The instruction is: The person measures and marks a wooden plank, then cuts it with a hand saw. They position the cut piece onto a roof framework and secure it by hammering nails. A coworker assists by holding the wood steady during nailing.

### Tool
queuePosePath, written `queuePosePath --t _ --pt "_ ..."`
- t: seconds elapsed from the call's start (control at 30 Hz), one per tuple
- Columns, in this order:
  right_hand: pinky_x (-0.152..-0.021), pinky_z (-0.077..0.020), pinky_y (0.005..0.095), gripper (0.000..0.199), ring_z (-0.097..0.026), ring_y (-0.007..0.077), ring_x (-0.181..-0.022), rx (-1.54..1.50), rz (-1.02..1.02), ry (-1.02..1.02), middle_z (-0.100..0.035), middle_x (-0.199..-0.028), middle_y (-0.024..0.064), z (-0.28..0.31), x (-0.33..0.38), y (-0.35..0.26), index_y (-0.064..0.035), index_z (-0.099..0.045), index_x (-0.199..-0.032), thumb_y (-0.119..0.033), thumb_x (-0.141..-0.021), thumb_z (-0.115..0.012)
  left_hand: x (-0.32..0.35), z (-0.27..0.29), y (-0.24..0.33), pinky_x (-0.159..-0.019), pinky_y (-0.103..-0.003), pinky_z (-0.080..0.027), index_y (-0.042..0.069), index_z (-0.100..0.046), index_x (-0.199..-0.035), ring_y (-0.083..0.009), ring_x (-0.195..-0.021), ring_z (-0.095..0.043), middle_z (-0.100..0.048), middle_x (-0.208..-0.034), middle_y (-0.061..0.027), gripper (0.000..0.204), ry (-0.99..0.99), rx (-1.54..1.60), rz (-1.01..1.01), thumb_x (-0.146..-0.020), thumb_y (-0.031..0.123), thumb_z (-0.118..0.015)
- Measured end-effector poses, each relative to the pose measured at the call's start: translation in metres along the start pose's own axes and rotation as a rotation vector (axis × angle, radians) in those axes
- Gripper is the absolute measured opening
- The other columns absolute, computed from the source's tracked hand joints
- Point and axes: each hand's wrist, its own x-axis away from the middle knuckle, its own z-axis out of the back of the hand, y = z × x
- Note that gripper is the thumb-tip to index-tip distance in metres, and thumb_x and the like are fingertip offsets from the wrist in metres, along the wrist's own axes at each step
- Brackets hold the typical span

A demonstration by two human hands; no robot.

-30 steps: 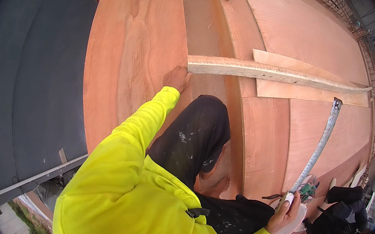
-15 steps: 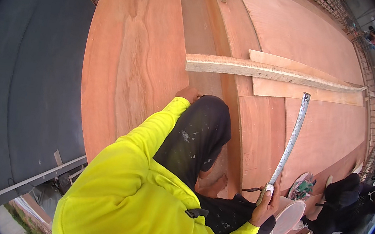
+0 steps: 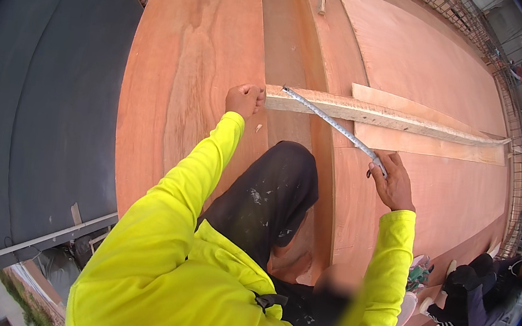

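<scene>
My right hand (image 3: 395,185) is closed round a tape measure (image 3: 338,128), whose case is mostly hidden by my fingers. The extended blade slants up and left, its hooked tip over the near-left end of a long wooden batten (image 3: 384,117). Right beside that batten end is my left hand (image 3: 243,101), closed in a fist above a plywood sheet (image 3: 184,98). Whatever its fingers may hold is hidden. The batten lies crosswise, bridging a recessed channel and resting on a narrow plywood strip (image 3: 432,147) to the right.
Larger plywood panels (image 3: 419,45) spread beyond the channel (image 3: 283,35). A dark wall surface (image 3: 67,93) fills the left. Rebar (image 3: 519,129) runs along the right edge. At lower right, a person in dark clothes (image 3: 480,288) sits near a bundle of green and pale stuff (image 3: 418,273).
My right hand has risen from beside my knee, swinging the tape blade left over the batten's end. My left hand has moved up from my knee to that same end.
</scene>
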Motion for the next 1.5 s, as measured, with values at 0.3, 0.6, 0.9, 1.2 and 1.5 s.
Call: queuePosePath --t 0.3,0.6,0.9,1.2,1.5 --pt "-0.086 -0.0519 0.0462 0.034 -0.063 0.0361 -0.097 0.078 0.065 -0.267 -0.063 -0.107 0.015 -0.014 -0.115 0.048 -0.0109 -0.065 -0.128 -0.027 -0.098 -0.062 -0.004 0.005 0.018 -0.058 -0.024 -0.056 -0.001 -0.075 -0.095 -0.0098 -0.066 -0.065 -0.071 -0.08 -0.0044 0.019 -0.05 -0.078 0.078 -0.09 0.016 -0.07" --pt "-0.091 -0.0504 0.0463 0.037 -0.06 0.0358 -0.106 0.118 0.228 -0.221 -0.063 -0.112 0.0156 -0.021 -0.164 0.077 -0.0096 -0.066 -0.13 -0.019 -0.094 -0.065 0.008 -0.006 0.023 -0.059 -0.024 -0.058 -0.004 -0.072 -0.103 -0.0105 -0.066 -0.065 -0.071 -0.084 -0.0068 0.018 0.037 -0.165 0.03 -0.09 0.008 -0.068" --pt "-0.094 -0.0526 0.0452 0.037 -0.062 0.0348 -0.11 0.128 0.246 -0.244 -0.065 -0.119 0.015 -0.031 -0.174 0.099 -0.0139 -0.068 -0.13 -0.019 -0.095 -0.061 0.012 -0.009 0.021 -0.066 -0.031 -0.056 -0.002 -0.072 -0.104 -0.0176 -0.072 -0.068 -0.072 -0.086 -0.01 0.019 0.152 -0.446 -0.247 -0.088 0.007 -0.068" --pt "-0.096 -0.0539 0.0448 0.039 -0.063 0.0358 -0.113 0.195 0.238 -0.154 -0.064 -0.125 0.0167 -0.047 -0.17 0.108 -0.016 -0.067 -0.133 -0.018 -0.094 -0.065 0.018 -0.09 0.05 -0.099 -0.044 -0.048 0.005 -0.07 -0.108 -0.0341 -0.114 -0.059 -0.065 -0.114 -0.0167 0.026 -0.134 -0.832 -0.792 -0.084 0.014 -0.071" --pt "-0.102 -0.0433 0.0496 0.041 -0.05 0.0307 -0.134 0.338 0.04 -0.259 -0.059 -0.14 0.0084 -0.06 -0.166 0.098 -0.0246 -0.063 -0.137 -0.029 -0.097 -0.06 -0.029 -0.171 0.015 -0.077 -0.039 -0.054 0.004 -0.074 -0.09 -0.0311 -0.083 -0.069 -0.07 -0.092 -0.0141 0.012 -0.319 -0.858 -0.802 -0.085 0.014 -0.071"
